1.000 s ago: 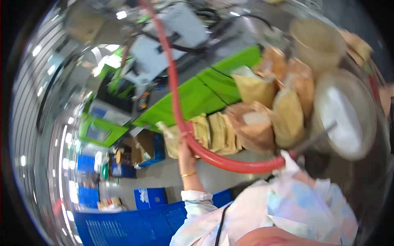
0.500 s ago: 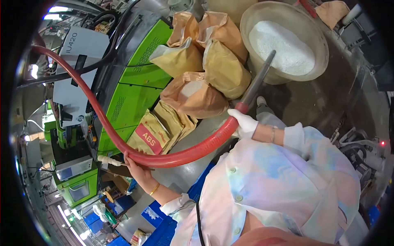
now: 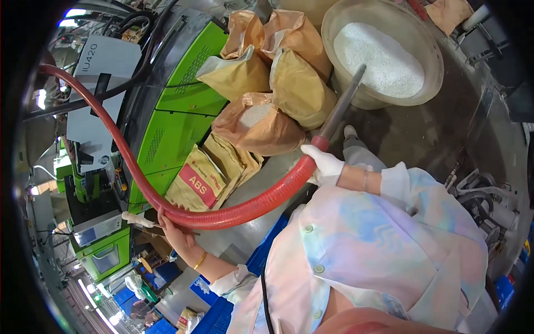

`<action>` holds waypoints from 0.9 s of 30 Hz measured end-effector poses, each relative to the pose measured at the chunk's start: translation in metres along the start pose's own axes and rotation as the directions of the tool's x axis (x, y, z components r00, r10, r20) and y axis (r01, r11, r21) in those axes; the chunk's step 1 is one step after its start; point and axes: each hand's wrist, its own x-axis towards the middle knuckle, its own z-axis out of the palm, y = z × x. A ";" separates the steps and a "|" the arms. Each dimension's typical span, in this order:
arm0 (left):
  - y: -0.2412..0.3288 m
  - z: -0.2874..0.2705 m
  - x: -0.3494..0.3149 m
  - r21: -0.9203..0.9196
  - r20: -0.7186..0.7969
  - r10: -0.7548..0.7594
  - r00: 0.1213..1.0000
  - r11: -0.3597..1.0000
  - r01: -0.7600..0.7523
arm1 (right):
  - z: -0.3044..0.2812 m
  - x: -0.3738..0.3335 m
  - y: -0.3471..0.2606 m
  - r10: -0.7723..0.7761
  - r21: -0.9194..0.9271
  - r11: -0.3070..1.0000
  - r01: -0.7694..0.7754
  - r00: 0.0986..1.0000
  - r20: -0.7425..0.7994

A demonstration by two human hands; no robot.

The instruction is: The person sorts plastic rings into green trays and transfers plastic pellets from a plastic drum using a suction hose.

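My right hand [image 3: 326, 166], in a white glove, is closed round a thick red hose [image 3: 250, 211] just behind its grey metal pipe [image 3: 345, 108]. The pipe's tip is over the near part of a white granule heap [image 3: 384, 64] in a large round off-white bin [image 3: 429, 42]. My left hand [image 3: 177, 231], bare, is wrapped round the hose farther left, partly hidden by it. Beside that hand is a thin rod with a white, lumpy wrapped end [image 3: 136, 220]; whether my fingers grip the rod too, I cannot tell.
Several open paper sacks [image 3: 300, 89] stand left of the bin, one showing pale granules. Flattened sacks [image 3: 200, 181] lie closer to me. A green machine [image 3: 167, 131] lines the left side. Blue crates [image 3: 267, 247] are below my left arm; hoses and machine parts [image 3: 481, 200] are at right.
The whole view has shifted slightly, so most things appear a little farther left. Both hands keep their hold on the hose, and the pipe's tip stays over the granules.
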 end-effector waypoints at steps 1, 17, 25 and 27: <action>0.001 0.004 0.004 -0.008 -0.026 0.007 1.000 1.000 -0.007 | 0.003 0.001 -0.005 0.003 0.019 1.000 -0.003 1.000 0.019; -0.007 0.016 -0.024 -0.159 -0.060 0.055 0.997 0.985 -0.064 | -0.035 0.003 -0.009 0.233 -0.182 0.960 -0.214 0.968 0.090; -0.008 0.015 -0.004 -0.039 0.010 0.115 0.993 0.993 -0.115 | 0.031 -0.073 -0.041 -0.116 -0.023 0.992 0.124 0.967 0.226; -0.004 0.021 -0.012 -0.061 0.025 0.083 0.996 0.995 -0.081 | 0.007 -0.041 -0.027 -0.009 -0.085 0.996 0.030 0.971 0.239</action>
